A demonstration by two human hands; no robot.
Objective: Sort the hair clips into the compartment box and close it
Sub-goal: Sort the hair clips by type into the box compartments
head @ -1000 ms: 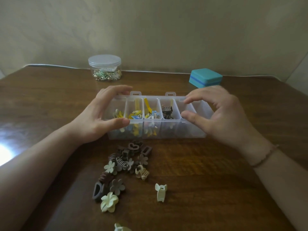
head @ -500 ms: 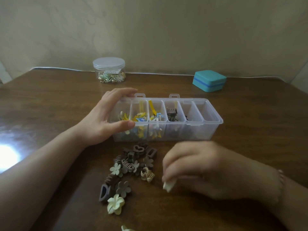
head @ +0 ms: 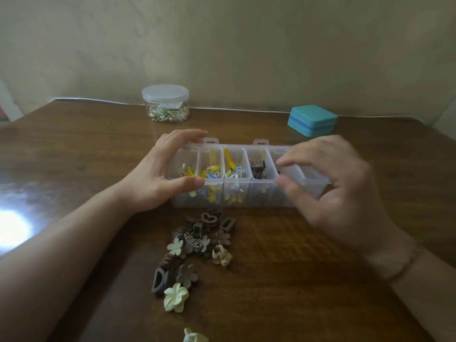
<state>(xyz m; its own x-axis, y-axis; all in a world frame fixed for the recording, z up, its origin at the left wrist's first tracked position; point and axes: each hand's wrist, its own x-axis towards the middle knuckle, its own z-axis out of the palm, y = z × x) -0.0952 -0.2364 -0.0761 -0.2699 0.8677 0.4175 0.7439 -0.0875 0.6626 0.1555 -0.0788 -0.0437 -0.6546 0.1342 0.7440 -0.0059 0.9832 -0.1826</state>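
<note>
The fingers of the left hand (head: 158, 178) are curled around the left end of the clear plastic compartment box (head: 246, 193): the thumb lies along its front edge and the other fingers reach over the back edge. I judge that this grip is there to keep the light box from sliding while the other hand works. The fingers of the right hand (head: 345, 193) are bent over the right part of the box, thumb and forefinger close together above the 5th compartment. The hand is blurred, so I cannot tell if it pinches a clip or holds nothing.

The box stands open on the brown wooden tabletop (head: 296, 280), with 2 small latch tabs showing along its far edge. The left compartments hold yellow, white and blue clips, the 4th one holds dark brown clips, and the compartments under the right hand look mostly bare as far as they show.

Just in front of the box lies a loose pile of brown and cream hair clips (head: 197, 245), with flower, heart and claw shapes. A pale yellow flower clip (head: 175, 297) lies at the near end of this pile, and another pale clip (head: 195, 336) is at the bottom edge, apart from the rest. The pile is near the box, probably so that each reach is short. Many clips are not yet sorted, so closing the box seems far away.

At the back stand a round clear jar with a lid (head: 165, 103) and a teal square case (head: 312, 120).
</note>
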